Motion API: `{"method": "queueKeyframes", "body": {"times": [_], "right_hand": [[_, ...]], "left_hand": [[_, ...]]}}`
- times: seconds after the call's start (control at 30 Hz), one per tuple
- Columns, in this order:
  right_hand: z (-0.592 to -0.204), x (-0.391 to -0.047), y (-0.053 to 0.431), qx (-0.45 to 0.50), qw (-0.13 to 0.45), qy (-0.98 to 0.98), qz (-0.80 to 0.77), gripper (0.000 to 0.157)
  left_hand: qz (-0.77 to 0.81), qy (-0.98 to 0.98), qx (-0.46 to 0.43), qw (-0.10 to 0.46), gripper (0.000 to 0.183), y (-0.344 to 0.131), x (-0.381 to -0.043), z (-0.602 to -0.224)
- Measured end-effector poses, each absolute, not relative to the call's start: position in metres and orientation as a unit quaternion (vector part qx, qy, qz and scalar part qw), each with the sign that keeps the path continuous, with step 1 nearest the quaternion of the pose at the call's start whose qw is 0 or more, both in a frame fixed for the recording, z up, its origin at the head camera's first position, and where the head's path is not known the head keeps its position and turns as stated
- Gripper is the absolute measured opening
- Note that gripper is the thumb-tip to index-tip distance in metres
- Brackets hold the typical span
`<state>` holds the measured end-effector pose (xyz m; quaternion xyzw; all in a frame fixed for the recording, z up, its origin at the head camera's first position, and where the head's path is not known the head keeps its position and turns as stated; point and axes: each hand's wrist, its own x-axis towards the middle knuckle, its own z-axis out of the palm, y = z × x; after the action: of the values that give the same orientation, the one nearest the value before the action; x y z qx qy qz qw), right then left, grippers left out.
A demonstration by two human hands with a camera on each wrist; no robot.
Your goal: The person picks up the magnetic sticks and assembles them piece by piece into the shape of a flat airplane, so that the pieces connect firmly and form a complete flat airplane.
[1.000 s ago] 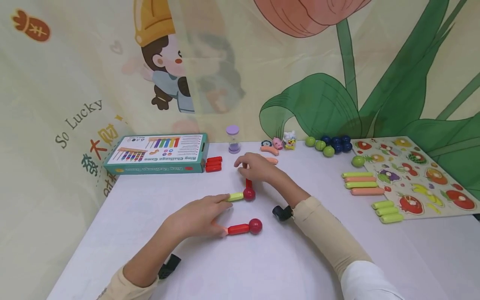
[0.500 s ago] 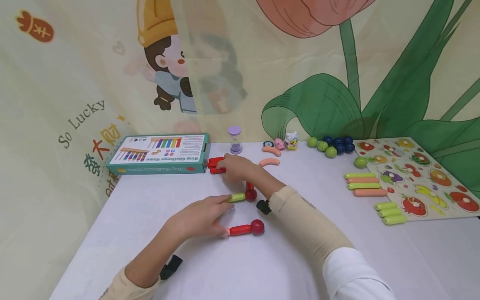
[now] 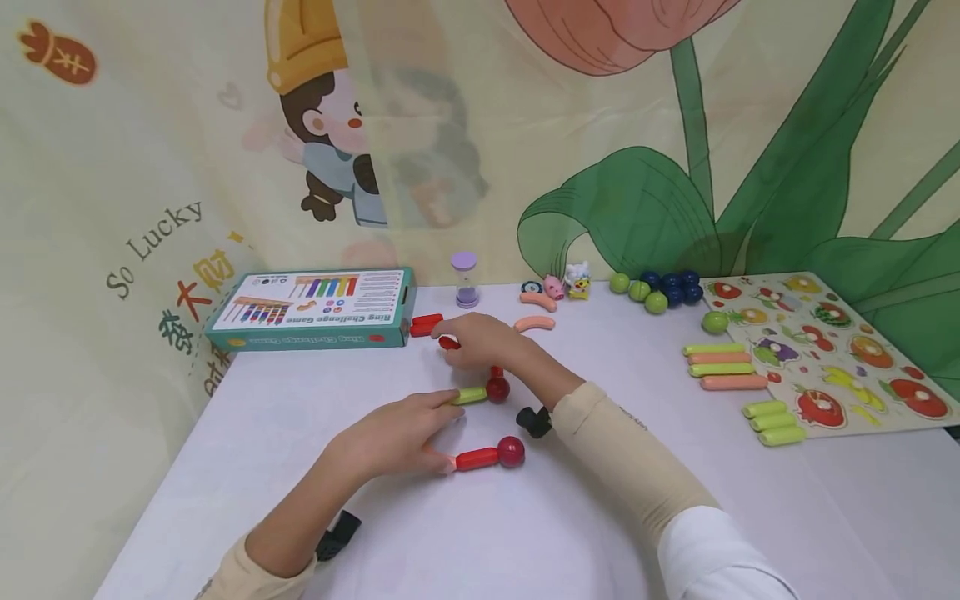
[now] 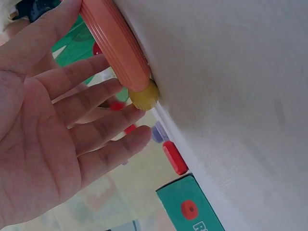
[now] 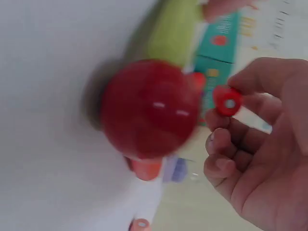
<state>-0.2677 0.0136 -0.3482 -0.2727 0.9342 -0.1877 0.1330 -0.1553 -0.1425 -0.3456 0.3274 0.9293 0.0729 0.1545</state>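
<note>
My right hand (image 3: 480, 340) pinches a short red magnetic rod (image 5: 227, 101) between thumb and index finger; its round end faces the right wrist view. Below that hand, a dark red ball (image 3: 497, 389) joins a yellow-green rod (image 3: 471, 395), with another red rod (image 3: 497, 372) behind it. My left hand (image 3: 393, 433) spreads over the left part of this layout, fingers nearly straight. Its thumb is at the end of a nearer red rod (image 3: 476, 458), which meets a second red ball (image 3: 512, 451). In the left wrist view, the fingers lie along an orange rod (image 4: 118, 43) ending at a yellow ball (image 4: 143, 95).
A ring game box (image 3: 311, 308) lies back left, with red rods (image 3: 427, 325) beside it. An hourglass (image 3: 466, 280), small figures (image 3: 577, 281) and curved orange rods (image 3: 535, 322) stand behind. Green and blue balls (image 3: 673, 287), straight rods (image 3: 722, 369) and a fruit board (image 3: 825, 350) occupy the right.
My right hand reached left to the red rods by the box, took one, and has drawn back slightly toward the layout. My left hand stayed in place.
</note>
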Motion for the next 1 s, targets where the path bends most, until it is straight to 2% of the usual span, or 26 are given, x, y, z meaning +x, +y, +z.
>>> {"method": "queueKeyframes", "body": {"times": [0.2,0.33,0.43,0.53,0.7,0.83,1.0], "right_hand": [[-0.338,-0.241,0.057,-0.245,0.114,0.897,-0.350,0.021],[-0.342,-0.213,0.089,-0.240,0.162,0.876,-0.385,0.017],[-0.348,-0.191,0.107,-0.227,0.221,0.864,-0.392,0.027],[-0.354,-0.171,0.117,-0.206,0.270,0.856,-0.390,0.043],[-0.365,-0.147,0.115,-0.195,0.320,0.847,-0.378,0.062],[-0.372,-0.141,0.106,-0.201,0.328,0.843,-0.376,0.065],[-0.377,-0.142,0.103,-0.205,0.322,0.837,-0.393,0.056]], "left_hand": [[0.070,0.931,0.324,0.154,0.071,-0.143,-0.156,-0.346],[0.066,0.933,0.320,0.154,0.072,-0.142,-0.156,-0.347],[0.065,0.934,0.315,0.155,0.073,-0.140,-0.156,-0.347],[0.064,0.935,0.313,0.156,0.073,-0.140,-0.156,-0.347],[0.060,0.937,0.309,0.154,0.074,-0.140,-0.156,-0.347],[0.058,0.937,0.308,0.153,0.074,-0.140,-0.155,-0.347],[0.062,0.936,0.310,0.155,0.074,-0.141,-0.154,-0.345]]}}
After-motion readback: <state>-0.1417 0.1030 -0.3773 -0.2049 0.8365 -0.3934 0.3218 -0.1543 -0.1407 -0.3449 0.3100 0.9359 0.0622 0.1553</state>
